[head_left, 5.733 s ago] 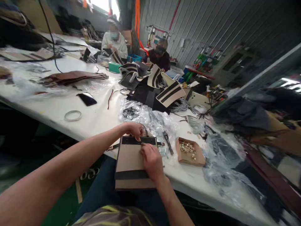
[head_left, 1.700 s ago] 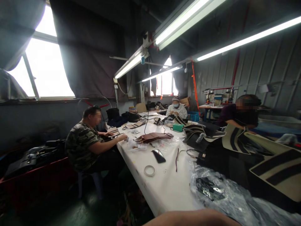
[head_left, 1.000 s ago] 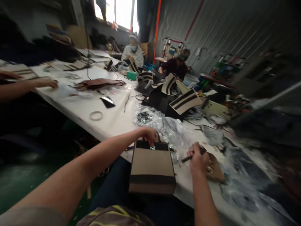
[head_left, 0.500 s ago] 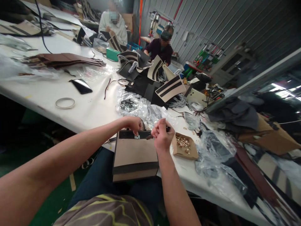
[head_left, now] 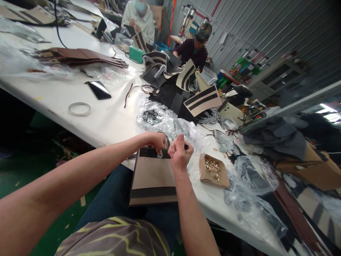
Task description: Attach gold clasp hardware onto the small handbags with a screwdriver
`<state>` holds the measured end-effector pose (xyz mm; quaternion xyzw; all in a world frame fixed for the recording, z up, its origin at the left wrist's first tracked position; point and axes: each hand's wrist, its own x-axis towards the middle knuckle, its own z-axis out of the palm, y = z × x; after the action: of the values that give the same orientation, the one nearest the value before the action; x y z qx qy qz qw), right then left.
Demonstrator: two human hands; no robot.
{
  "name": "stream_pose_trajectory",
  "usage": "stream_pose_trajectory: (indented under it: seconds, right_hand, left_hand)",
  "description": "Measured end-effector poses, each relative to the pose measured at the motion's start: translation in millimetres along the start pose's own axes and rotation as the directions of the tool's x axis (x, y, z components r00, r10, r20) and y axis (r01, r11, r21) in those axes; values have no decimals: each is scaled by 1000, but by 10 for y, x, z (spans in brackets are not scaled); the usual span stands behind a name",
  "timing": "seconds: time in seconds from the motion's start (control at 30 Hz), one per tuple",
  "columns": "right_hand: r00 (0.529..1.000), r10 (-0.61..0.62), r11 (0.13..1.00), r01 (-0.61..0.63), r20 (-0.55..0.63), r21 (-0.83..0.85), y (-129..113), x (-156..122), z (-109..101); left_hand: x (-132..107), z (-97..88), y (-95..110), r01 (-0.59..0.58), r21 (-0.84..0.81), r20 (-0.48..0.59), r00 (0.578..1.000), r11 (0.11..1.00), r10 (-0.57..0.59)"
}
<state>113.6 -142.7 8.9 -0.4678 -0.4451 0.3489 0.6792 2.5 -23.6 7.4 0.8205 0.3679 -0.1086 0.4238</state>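
Note:
A beige bag (head_left: 154, 174) with black bands leans between my lap and the table edge. Along its dark top strip sits a small silver metal plate (head_left: 160, 155). My left hand (head_left: 159, 141) is closed on the bag's top edge, right above the plate. Just to the right, my right hand (head_left: 181, 153) makes a fist, thumb up, around a slim tool with a dark end showing; its kind is hidden by the fingers. A cardboard tray (head_left: 205, 177) of small gold-coloured metal parts stands to the right of my right hand.
Clear plastic wrapping (head_left: 170, 122) with dark metal pieces lies behind the bag. Farther off are striped bag pieces (head_left: 202, 101), a phone (head_left: 99, 90), a tape roll (head_left: 79, 108) and brown panels (head_left: 77, 57). Two people (head_left: 193, 48) sit across the table (head_left: 106, 121).
The view has shifted, so the table items sit farther right. My right hand has turned and moved closer to the metal plate. My left hand keeps its hold on the bag's top edge.

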Motion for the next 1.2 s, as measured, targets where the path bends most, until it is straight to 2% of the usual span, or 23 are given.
stream_pose_trajectory:
  seconds: [0.17, 0.37, 0.6, 0.8, 0.97, 1.2]
  right_hand:
    - [995, -102, 988, 100, -8, -118, 92, -122, -2]
    - [993, -113, 965, 114, 18, -238, 110, -245, -55]
    - [994, -107, 986, 109, 30, -126, 49, -192, -65]
    - [991, -132, 984, 133, 12, -120, 92, -199, -4]
    - [994, -105, 994, 106, 6, -41, 94, -162, 4]
    - [989, -149, 987, 149, -7, -64, 47, -166, 37]
  left_hand:
    - [68, 21, -15, 3, 19, 16, 1000, 1000, -3]
    - [89, 21, 81, -32, 110, 13, 999, 993, 31]
    - [10, 23, 8, -52, 34, 6, 999, 998, 52]
    - [34, 41, -107, -51, -138, 37, 998, 989, 56]
    - [42, 21, -98, -38, -156, 71, 996, 987, 49]
    - [16, -17, -142, -49, -235, 171, 981, 971, 91]
